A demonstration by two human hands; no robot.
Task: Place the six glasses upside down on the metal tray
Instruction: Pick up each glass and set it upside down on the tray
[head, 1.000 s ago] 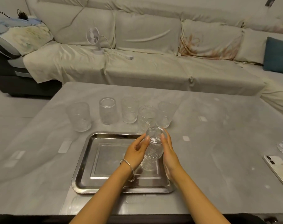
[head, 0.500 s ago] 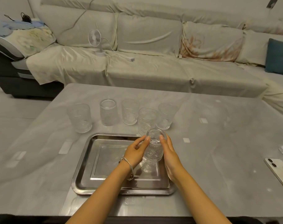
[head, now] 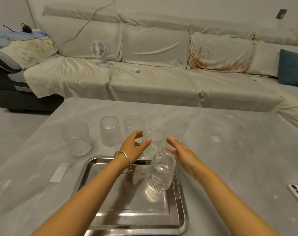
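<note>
One glass on the tray, five on the table

Your left hand and right hand hover open and empty either side of an upright glass; one ribbed glass stands upside down on the metal tray.

Fan on sofa; phone on table.

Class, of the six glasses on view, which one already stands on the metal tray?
The ribbed glass at the metal tray's right side; the other five stand on the table beyond it.
</note>
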